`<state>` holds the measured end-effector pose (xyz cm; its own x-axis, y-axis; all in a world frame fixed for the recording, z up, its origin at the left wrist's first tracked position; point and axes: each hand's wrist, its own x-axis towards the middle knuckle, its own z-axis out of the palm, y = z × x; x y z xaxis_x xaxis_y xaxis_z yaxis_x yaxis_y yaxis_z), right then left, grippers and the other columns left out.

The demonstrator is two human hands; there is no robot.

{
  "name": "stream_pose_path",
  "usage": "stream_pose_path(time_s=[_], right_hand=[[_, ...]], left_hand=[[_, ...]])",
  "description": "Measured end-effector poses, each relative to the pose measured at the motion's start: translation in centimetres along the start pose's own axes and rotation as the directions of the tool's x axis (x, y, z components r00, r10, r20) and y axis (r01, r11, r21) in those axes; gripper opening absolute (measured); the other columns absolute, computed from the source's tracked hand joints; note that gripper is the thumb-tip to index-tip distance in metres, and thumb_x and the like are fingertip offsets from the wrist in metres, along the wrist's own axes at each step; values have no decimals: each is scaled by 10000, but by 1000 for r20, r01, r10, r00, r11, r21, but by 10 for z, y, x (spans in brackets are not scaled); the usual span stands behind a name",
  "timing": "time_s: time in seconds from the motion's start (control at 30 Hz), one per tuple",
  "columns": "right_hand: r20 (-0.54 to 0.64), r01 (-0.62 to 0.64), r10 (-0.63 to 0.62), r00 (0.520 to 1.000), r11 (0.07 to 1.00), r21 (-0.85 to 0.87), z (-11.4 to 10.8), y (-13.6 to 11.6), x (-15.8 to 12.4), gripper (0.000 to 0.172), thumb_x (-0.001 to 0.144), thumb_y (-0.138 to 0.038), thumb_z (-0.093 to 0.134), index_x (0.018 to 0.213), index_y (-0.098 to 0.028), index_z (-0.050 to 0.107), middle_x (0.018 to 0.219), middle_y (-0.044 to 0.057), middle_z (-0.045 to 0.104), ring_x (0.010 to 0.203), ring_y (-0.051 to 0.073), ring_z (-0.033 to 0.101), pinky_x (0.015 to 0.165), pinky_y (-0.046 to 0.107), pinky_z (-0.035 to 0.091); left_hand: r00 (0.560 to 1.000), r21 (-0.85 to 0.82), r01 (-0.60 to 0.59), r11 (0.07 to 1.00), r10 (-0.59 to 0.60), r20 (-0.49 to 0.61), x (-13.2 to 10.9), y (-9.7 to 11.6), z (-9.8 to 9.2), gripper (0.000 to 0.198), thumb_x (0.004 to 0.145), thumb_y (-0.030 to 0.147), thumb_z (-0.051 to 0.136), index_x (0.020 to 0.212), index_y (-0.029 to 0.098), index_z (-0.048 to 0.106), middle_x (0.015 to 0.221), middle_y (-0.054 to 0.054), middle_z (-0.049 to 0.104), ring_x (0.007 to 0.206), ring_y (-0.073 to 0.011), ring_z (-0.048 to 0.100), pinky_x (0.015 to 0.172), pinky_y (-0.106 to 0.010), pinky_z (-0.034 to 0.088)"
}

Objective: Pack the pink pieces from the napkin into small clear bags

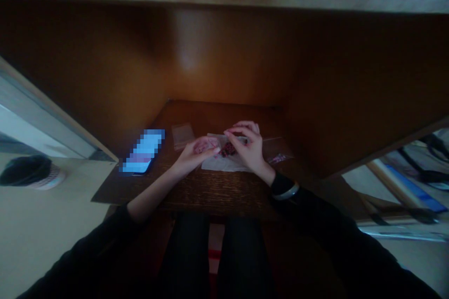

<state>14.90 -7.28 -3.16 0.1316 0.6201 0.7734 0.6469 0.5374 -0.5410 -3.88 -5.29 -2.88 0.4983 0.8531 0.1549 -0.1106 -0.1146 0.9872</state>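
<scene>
My left hand [197,153] is closed around a crinkled, clear piece that looks like a small plastic bag [210,144]. Thumb and fingertips of my right hand [249,145] are pinched together just to the right of it; whatever they hold is too small to make out. Below and between both hands, a white sheet [219,163] lies on the brown wooden surface [224,191]. A small heap of dark red pieces [228,149], like beads, rests on this sheet, partly hidden by my right hand.
A flat clear bag [183,135] lies behind my left hand. Right of my right hand is another clear bag [278,152] with small pieces inside. A lit phone [143,152] sits at the left edge. Wooden panels [224,56] enclose the surface; a bin [47,175] stands on the floor.
</scene>
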Motion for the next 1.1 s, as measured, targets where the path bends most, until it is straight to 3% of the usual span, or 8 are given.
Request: stream_pose_path(time_s=[0.13, 0.2, 0.33, 0.4, 0.53, 0.7, 0.93, 1.1], right_hand=[[170, 91, -101, 980, 994, 64, 0, -3, -2, 106, 853, -354, 658, 879, -292, 740, 1101, 6, 661, 1068, 218, 583, 929, 441, 429], [165, 72, -84, 983, 994, 79, 0, -3, -3, 132, 876, -347, 624, 913, -290, 737, 1132, 14, 655, 1095, 222, 578, 941, 448, 431], [81, -5, 1, 997, 999, 45, -2, 2, -3, 156, 887, -325, 594, 859, -248, 727, 973, 41, 663, 999, 218, 598, 894, 426, 461], [181, 22, -19, 983, 1000, -15, -3, 7, -3, 155, 869, -316, 613, 793, -239, 724, 914, 39, 666, 944, 218, 600, 864, 419, 469], [503, 192, -147, 852, 981, -39, -1, 15, -6, 106, 805, -353, 703, 820, -262, 754, 1062, 40, 681, 1080, 247, 571, 928, 448, 456], [607, 225, -173, 776, 974, -11, 4, 23, -11, 94, 792, -316, 729, 878, -307, 767, 1289, 14, 610, 1296, 262, 457, 1045, 512, 384], [506, 162, -165, 847, 986, 49, 9, 26, -13, 88, 785, -263, 735, 857, -304, 760, 1173, -1, 676, 1206, 225, 542, 1024, 448, 428], [233, 21, -16, 972, 1000, -19, 4, 16, -9, 96, 836, -260, 664, 843, -268, 760, 1105, 36, 684, 1090, 234, 591, 951, 448, 456]], left_hand=[[998, -4, -38, 999, 39, 47, 0, -1, 0, 297, 725, 312, 747, 971, 167, 664, 987, -63, 711, 944, -186, 645, 903, -343, 488], [998, 5, -48, 999, 47, 42, 0, 0, 0, 289, 749, 311, 725, 997, 176, 665, 1007, -62, 710, 952, -186, 644, 901, -336, 489], [998, 21, -66, 998, 67, -5, 3, -3, -1, 242, 800, 331, 679, 986, 176, 684, 1034, -66, 705, 997, -194, 632, 941, -335, 467], [997, -5, -67, 998, 67, -35, 6, -9, -4, 241, 817, 337, 665, 995, 177, 688, 1045, -66, 702, 1013, -194, 627, 947, -333, 459], [998, -128, -66, 990, 64, -26, 11, -24, -8, 240, 856, 345, 621, 1037, 203, 691, 1064, -58, 694, 1013, -185, 632, 904, -310, 470], [999, -289, -9, 957, -3, -41, 16, -27, -6, 130, 828, 274, 632, 900, 201, 713, 925, -36, 698, 841, -150, 650, 807, -282, 486], [994, -387, 109, 916, -110, 20, 16, -15, -3, 215, 858, 330, 570, 811, 195, 731, 820, -25, 689, 748, -133, 634, 757, -257, 476], [989, -364, 146, 920, -124, 83, 12, -6, -2, 263, 866, 390, 567, 828, 197, 741, 828, -31, 697, 776, -148, 632, 771, -265, 472]])
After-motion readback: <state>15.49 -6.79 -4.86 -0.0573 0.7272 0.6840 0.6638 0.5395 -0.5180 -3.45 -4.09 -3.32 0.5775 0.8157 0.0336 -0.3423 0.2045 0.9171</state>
